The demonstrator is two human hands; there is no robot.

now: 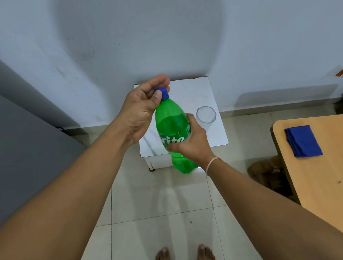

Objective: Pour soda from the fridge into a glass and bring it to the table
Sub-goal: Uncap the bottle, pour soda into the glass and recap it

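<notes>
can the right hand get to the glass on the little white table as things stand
Probably not yet: the right hand grips the green bottle. The glass stands just beyond it, nothing between.

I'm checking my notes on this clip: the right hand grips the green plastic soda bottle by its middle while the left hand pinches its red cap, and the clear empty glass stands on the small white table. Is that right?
Not quite: the cap is blue, not red, as the head view shows. The rest holds: the right hand grips the green plastic soda bottle by its middle, the left hand pinches the cap, and the clear empty glass stands on the small white table.
</notes>
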